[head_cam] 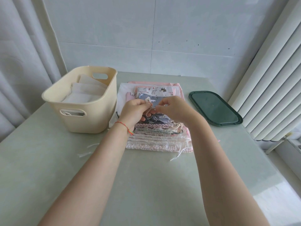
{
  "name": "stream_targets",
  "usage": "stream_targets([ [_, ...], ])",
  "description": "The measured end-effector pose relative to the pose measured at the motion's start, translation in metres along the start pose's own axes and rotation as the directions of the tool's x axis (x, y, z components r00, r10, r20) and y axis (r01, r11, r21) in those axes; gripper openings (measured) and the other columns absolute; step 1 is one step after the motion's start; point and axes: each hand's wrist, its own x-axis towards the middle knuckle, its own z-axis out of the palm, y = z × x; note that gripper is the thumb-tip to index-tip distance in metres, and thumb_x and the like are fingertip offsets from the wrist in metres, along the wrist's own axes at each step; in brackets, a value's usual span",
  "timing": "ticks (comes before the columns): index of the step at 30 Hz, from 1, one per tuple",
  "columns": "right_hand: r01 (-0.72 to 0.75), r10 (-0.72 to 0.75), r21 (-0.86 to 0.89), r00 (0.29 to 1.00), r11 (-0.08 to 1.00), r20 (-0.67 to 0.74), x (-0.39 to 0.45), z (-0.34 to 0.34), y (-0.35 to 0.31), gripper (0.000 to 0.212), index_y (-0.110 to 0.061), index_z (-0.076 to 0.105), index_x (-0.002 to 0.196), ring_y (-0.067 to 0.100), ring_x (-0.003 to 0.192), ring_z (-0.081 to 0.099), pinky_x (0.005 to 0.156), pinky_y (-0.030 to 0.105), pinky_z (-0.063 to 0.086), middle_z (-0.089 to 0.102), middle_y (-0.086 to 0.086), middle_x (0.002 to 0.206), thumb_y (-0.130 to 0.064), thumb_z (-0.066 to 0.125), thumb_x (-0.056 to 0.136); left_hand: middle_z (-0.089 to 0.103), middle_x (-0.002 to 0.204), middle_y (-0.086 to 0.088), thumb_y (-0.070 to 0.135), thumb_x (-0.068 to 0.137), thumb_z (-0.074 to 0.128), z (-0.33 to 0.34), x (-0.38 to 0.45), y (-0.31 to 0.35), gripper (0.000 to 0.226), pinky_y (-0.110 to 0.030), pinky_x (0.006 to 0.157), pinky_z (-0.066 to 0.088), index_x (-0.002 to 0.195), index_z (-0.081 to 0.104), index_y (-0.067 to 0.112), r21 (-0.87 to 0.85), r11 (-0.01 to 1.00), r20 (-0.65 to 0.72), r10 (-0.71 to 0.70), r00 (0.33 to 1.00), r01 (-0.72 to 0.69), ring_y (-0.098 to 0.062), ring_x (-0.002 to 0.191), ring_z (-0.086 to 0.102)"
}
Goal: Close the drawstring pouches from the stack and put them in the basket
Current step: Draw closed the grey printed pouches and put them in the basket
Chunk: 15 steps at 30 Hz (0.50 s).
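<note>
Atop the stack of pouches on the counter, the grey printed pouch lies with its mouth gathered. Both hands work its white drawstring: the left hand and right hand each pinch the cord, seemingly tying it. Closing looks nearly done; next, the pouch must be carried left into the cream basket, which already holds white pouches.
</note>
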Motion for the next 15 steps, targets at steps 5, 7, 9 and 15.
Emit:
stream_targets([
  [5,-0.021,0.019,0.031,0.999,0.999,0.045,-0.0007,0.0047,-0.0044,0.020,-0.008,0.066,0.090,0.001,0.030,0.038,0.040,0.018,0.034,0.059,0.003,0.063,-0.022,0.054,0.096,0.070,0.065,0.002,0.013,0.095,0.059,-0.0014,0.0010,0.0008,0.010,-0.017,0.046,0.043,0.091,0.068,0.010,-0.078,0.996,-0.017,-0.053,0.998,0.052,-0.010,0.056,0.058],
  [7,-0.016,0.014,0.015,0.995,1.000,0.097,-0.0026,0.0052,-0.0054,0.021,-0.007,0.066,0.083,0.009,0.036,0.047,0.045,0.021,0.039,0.060,0.006,0.059,-0.017,0.052,0.094,0.067,0.064,0.003,0.014,0.092,0.064,-0.0024,0.0005,0.0018,0.005,-0.018,0.051,0.044,0.089,0.068,0.012,-0.119,0.990,0.015,-0.073,0.997,0.075,-0.010,0.059,0.059],
  [9,-0.023,0.022,0.001,0.992,1.000,0.124,-0.0036,0.0057,-0.0049,0.023,-0.005,0.066,0.076,0.016,0.044,0.056,0.044,0.019,0.041,0.065,0.007,0.059,-0.015,0.051,0.091,0.065,0.070,0.002,0.012,0.088,0.070,-0.0035,-0.0010,0.0020,0.006,-0.018,0.058,0.045,0.092,0.067,0.014,-0.124,0.987,0.086,-0.088,0.992,0.098,-0.009,0.064,0.060],
  [15,0.029,-0.035,-0.116,0.998,0.993,-0.047,0.0045,0.0033,0.0043,0.013,-0.010,0.071,0.080,0.013,0.056,0.051,0.053,0.024,0.044,0.070,0.011,0.077,-0.012,0.059,0.083,0.067,0.077,0.013,-0.001,0.080,0.075,-0.0033,-0.0053,0.0054,0.024,-0.019,0.063,0.048,0.101,0.065,0.010,-0.016,1.000,0.084,-0.023,0.996,0.025,-0.013,0.074,0.060],
])
